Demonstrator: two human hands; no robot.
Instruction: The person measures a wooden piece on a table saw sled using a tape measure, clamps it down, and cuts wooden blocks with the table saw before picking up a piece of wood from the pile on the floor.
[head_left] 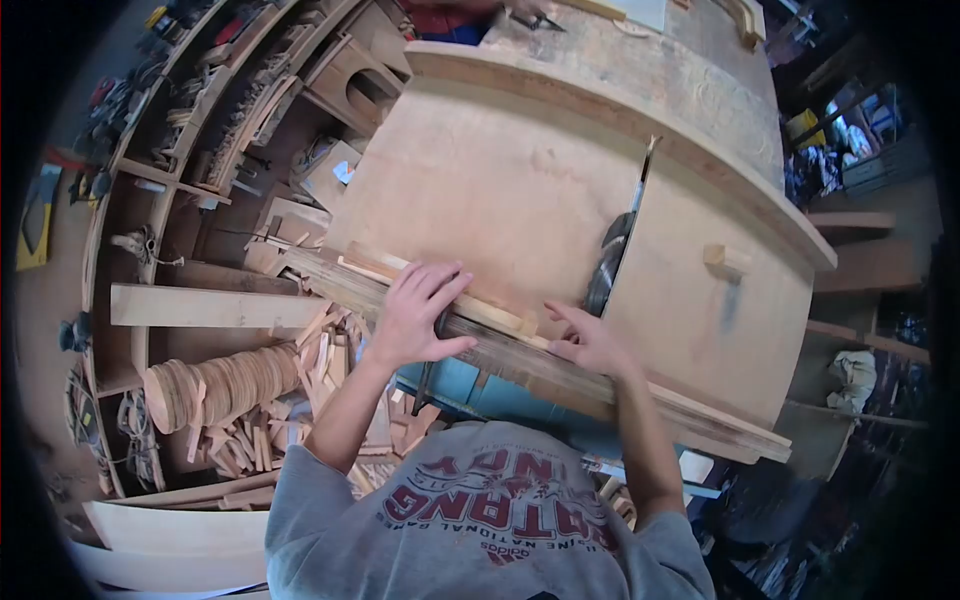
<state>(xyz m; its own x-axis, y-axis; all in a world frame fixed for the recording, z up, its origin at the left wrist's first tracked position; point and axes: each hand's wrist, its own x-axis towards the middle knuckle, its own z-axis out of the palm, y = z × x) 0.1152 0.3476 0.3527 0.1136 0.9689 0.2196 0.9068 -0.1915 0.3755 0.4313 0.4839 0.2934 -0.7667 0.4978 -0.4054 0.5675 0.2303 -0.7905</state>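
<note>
My left hand (425, 312) rests over the front rail of a plywood board with its fingers apart. A dark clamp-like part (441, 322) shows between its thumb and forefinger, partly hidden. Under the palm and fingers runs a narrow light wood strip (490, 315) along the layered rail (520, 352). My right hand (592, 345) is at the strip's right end, fingers spread, its thumb close to the wood; whether it touches is hard to see. The plywood board (480, 180) has a long slot, with a dark, striped object (608, 262) lying in it.
A curved wooden fence (600, 90) crosses the board's far side. A small wood block (725, 262) sits on the right part. Shelves (150, 220) of tools stand at left, above stacked round wood discs (220, 385) and offcuts (250, 445). Blue metal (500, 395) shows under the rail.
</note>
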